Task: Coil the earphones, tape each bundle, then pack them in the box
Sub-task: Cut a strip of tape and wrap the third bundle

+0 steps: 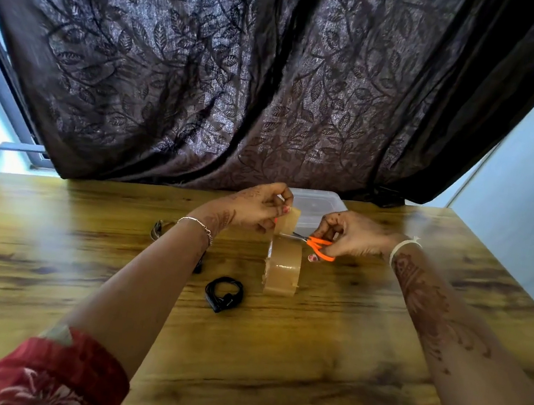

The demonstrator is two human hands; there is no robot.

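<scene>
Left grip: closed; the tape strip is pinched at its upper end between thumb and fingertips.
Right grip: closed round the orange handles of the scissors; the blades are pointed left at the strip.
Tape roll: brown, on edge, directly below both grips; contact with the worktop cannot be told.
Coiled earphones: black, laid flat on the worktop, nearer than both grips and just left of the roll, touched by neither.
Second earphones: partly hidden behind the left forearm.
Box: clear plastic, behind the grips, before the dark leaf-patterned curtain.
</scene>
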